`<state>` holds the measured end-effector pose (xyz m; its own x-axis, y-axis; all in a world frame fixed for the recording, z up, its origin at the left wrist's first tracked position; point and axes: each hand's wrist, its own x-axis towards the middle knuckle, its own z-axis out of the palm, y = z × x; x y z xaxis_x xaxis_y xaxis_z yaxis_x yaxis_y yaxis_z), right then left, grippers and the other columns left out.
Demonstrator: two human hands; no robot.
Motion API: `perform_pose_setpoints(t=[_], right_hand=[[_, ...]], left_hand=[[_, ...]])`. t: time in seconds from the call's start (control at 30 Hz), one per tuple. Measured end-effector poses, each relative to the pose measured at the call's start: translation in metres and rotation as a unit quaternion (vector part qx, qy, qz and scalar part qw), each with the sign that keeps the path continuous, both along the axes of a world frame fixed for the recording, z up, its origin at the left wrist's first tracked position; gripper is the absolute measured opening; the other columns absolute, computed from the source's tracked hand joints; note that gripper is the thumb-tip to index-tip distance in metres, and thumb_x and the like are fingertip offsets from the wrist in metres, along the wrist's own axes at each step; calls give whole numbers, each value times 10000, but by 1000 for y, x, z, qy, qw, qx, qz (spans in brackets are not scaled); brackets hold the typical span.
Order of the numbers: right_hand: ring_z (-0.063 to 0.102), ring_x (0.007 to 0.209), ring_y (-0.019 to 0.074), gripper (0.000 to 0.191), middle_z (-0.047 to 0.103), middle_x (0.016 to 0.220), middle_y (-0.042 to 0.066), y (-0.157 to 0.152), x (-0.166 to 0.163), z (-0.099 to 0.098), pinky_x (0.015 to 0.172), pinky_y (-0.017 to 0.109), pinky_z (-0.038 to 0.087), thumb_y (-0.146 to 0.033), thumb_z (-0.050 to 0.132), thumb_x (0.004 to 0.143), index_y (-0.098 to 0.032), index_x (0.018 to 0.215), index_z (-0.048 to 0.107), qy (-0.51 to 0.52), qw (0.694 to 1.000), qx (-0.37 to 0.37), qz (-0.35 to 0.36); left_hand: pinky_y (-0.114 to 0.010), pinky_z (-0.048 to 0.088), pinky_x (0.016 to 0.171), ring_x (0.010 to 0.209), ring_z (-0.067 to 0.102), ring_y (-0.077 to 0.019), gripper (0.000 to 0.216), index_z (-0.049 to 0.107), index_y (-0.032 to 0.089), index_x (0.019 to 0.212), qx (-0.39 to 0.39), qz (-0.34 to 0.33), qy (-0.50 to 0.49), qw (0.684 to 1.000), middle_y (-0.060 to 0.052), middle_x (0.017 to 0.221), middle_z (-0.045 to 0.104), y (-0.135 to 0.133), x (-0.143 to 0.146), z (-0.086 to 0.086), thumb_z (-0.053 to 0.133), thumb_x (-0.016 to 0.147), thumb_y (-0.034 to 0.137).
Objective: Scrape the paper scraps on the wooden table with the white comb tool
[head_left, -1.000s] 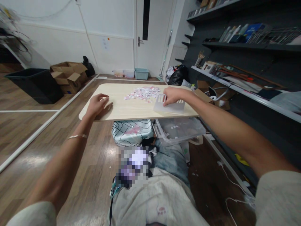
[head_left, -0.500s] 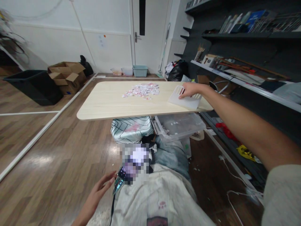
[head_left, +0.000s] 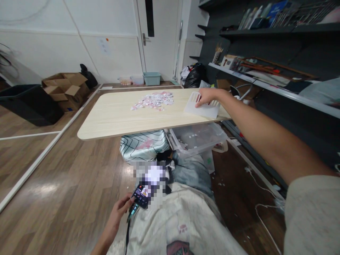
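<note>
My right hand (head_left: 206,96) reaches far out and rests with curled fingers on a white slotted plastic scraper (head_left: 202,108) lying near the right edge of the light wooden table (head_left: 111,120). A heap of small pink and white paper pieces (head_left: 154,100) lies in the middle of the table, left of the scraper. My left hand (head_left: 119,211) is low by my chest, fingers pinched on the edge of a phone (head_left: 140,196) with a lit screen.
Under the table stand a clear plastic bin (head_left: 198,137) and a teal patterned bag (head_left: 142,146). Dark shelves (head_left: 268,88) with tools line the right wall. Open cardboard boxes (head_left: 65,88) and a black bin (head_left: 29,102) stand at the left. White cables (head_left: 261,209) trail on the floor.
My left hand left the table's near-left edge, dropped to my chest and took hold of the phone. My right hand slid the scraper rightward toward the table's right edge.
</note>
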<state>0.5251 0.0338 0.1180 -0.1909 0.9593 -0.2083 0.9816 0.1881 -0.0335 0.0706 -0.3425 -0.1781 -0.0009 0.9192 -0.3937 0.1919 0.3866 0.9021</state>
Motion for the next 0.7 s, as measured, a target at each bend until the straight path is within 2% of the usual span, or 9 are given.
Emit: perform_pose_setpoints(t=[0.17, 0.33, 0.43, 0.57, 0.7], right_hand=[[767, 1023, 268, 485, 805, 1090, 91, -4, -5, 3, 915, 361, 611, -418, 932, 789, -114, 1141, 794, -4, 1000, 6, -8], [763, 1006, 256, 512, 800, 1140, 122, -14, -13, 10, 921, 354, 599, -378, 925, 803, -74, 1190, 785, -9, 1000, -1, -29], [740, 1029, 255, 575, 791, 1167, 173, -15, -14, 12, 928, 338, 574, -390, 913, 815, -26, 1234, 763, -3, 1000, -11, -23], [704, 1105, 278, 649, 792, 1131, 198, -12, -12, 12, 978, 336, 535, -421, 927, 791, 18, 1234, 747, -8, 1000, -5, -11], [736, 1081, 291, 584, 806, 1101, 147, -10, -10, 11, 960, 335, 567, -447, 952, 743, -68, 1157, 788, -10, 1000, 9, -6]], left_hand=[[-312, 497, 766, 1062, 657, -303, 626, 837, 236, 1097, 25, 20, 13, 999, -93, 1283, 773, -4, -5, 2, 663, 831, 775], [-304, 459, 755, 934, 631, -245, 590, 804, 224, 1219, 28, -40, -17, 999, -66, 1148, 773, 11, 5, 21, 625, 933, 707], [-303, 463, 773, 985, 648, -266, 620, 803, 209, 1163, 16, -56, -32, 998, -66, 1114, 772, 21, 12, 31, 682, 874, 744], [-297, 471, 759, 954, 658, -263, 627, 788, 204, 1060, 2, -56, -37, 998, -54, 1040, 765, 27, 18, 35, 731, 803, 773], [-321, 517, 825, 985, 668, -284, 608, 761, 207, 972, 4, -36, -28, 999, -46, 991, 754, 30, 28, 35, 767, 747, 771]])
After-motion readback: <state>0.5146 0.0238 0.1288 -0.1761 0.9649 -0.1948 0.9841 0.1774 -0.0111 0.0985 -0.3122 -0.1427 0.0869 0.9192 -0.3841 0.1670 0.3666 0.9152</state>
